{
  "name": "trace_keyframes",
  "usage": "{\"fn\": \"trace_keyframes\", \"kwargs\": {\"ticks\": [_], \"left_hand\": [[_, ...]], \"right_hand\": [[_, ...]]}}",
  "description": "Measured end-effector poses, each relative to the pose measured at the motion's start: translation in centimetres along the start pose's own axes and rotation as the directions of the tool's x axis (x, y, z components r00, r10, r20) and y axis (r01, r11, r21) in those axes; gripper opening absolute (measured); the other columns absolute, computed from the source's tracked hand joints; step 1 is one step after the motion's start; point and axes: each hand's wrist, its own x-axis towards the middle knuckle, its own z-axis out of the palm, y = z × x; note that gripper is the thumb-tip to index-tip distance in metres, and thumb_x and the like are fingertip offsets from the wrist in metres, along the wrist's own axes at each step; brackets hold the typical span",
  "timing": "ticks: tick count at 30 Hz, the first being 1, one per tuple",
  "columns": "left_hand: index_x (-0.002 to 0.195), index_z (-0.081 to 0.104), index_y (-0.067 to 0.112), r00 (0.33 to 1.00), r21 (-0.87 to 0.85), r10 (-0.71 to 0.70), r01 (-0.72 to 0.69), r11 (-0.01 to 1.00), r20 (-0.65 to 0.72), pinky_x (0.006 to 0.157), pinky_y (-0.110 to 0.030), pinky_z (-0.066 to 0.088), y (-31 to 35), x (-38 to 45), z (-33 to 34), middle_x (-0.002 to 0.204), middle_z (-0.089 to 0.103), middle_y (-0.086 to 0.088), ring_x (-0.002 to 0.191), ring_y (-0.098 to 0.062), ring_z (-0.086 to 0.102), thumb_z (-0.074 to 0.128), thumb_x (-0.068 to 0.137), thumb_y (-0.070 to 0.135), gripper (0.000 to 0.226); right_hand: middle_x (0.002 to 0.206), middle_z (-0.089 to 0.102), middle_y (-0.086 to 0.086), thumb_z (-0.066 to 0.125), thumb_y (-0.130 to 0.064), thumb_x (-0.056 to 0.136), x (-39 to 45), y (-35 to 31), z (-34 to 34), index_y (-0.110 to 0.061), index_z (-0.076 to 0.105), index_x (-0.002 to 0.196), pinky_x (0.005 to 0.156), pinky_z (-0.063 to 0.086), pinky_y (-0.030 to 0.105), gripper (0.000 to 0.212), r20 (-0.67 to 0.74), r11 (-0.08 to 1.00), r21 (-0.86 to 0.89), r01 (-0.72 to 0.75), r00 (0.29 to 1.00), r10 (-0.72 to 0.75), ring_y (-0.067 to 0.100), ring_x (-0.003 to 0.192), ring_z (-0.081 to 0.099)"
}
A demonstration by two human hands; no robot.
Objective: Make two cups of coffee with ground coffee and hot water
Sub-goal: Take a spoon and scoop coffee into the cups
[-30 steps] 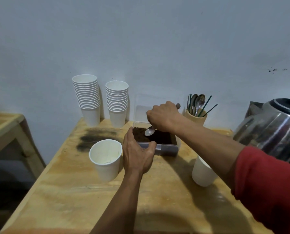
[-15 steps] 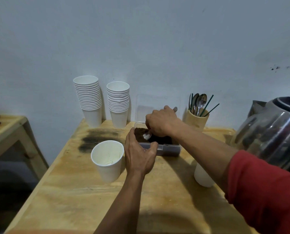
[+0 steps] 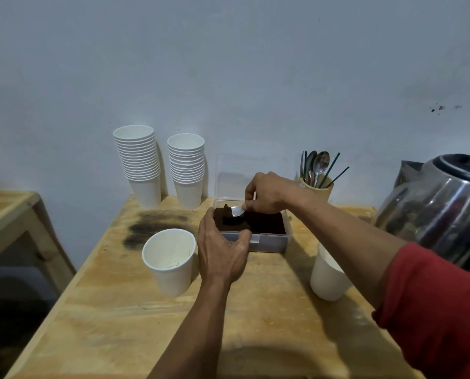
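Note:
A clear plastic box of dark ground coffee (image 3: 269,228) sits mid-table with its lid propped up against the wall. My left hand (image 3: 221,248) grips the box's near left corner. My right hand (image 3: 269,194) pinches a metal spoon (image 3: 238,212), whose bowl dips into the coffee at the box's left side. An empty white paper cup (image 3: 170,262) stands left of the box. A second white cup (image 3: 328,279) stands to the right, partly hidden by my right forearm. A steel kettle (image 3: 441,212) with a black lid is at the right edge.
Two stacks of white paper cups (image 3: 139,162) (image 3: 187,169) stand against the wall at the back left. A wooden holder with spoons and green stirrers (image 3: 317,180) is behind the box. A dark stain marks the wooden table (image 3: 146,324). A second table (image 3: 6,214) lies left.
My right hand has lowered the spoon from above the box into the coffee and dragged it toward the left end. The left hand has kept its grip on the box.

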Motion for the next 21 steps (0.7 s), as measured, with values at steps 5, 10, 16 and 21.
{"fn": "trace_keyframes", "kwargs": {"ticks": [5, 10, 16, 21], "left_hand": [[0.152, 0.036, 0.018, 1.0, -0.002, 0.006, -0.006, 1.0, -0.002, 0.098, -0.034, 0.046, 0.2, 0.0, -0.2, 0.146, 0.048, -0.003, 0.125, -0.014, 0.044, 0.064, 0.069, 0.046, 0.091], [0.152, 0.037, 0.016, 1.0, -0.009, 0.013, -0.013, 1.0, 0.001, 0.094, -0.028, 0.038, 0.3, -0.2, -0.2, 0.149, 0.047, -0.005, 0.131, -0.02, 0.045, 0.063, 0.07, 0.045, 0.092], [0.153, 0.035, 0.015, 1.0, 0.005, 0.013, -0.013, 1.0, 0.002, 0.099, -0.034, 0.04, -0.2, 0.1, -0.1, 0.152, 0.045, -0.007, 0.136, -0.027, 0.044, 0.074, 0.081, 0.032, 0.084], [0.153, 0.034, 0.015, 1.0, 0.013, 0.031, -0.031, 0.999, -0.003, 0.095, -0.03, 0.038, -0.2, 0.0, 0.0, 0.152, 0.044, -0.008, 0.135, -0.027, 0.044, 0.073, 0.081, 0.032, 0.084]], "right_hand": [[0.079, 0.066, -0.009, 0.074, -0.038, 0.091, -0.6, 1.3, -0.1, -0.017, 0.078, 0.088, 0.07, 0.045, 0.028, 0.022, 0.011, 0.987, 0.16, -0.024, 1.0, 0.023, 0.014, 0.083, 0.061], [0.084, 0.067, -0.004, 0.075, -0.042, 0.089, -1.4, 2.1, -0.2, -0.026, 0.073, 0.082, 0.075, 0.055, 0.035, 0.018, -0.015, 0.998, 0.041, -0.043, 0.999, 0.043, 0.02, 0.086, 0.065], [0.081, 0.063, -0.006, 0.074, -0.044, 0.089, -2.7, 2.8, -0.5, -0.029, 0.069, 0.081, 0.07, 0.054, 0.035, 0.018, -0.042, 0.998, -0.029, -0.055, 0.998, 0.054, 0.018, 0.082, 0.064], [0.095, 0.069, 0.002, 0.073, -0.045, 0.088, -3.9, 3.5, -0.7, -0.022, 0.072, 0.102, 0.077, 0.06, 0.043, 0.027, -0.088, 0.983, -0.166, -0.083, 0.994, 0.07, 0.025, 0.087, 0.067]]}}
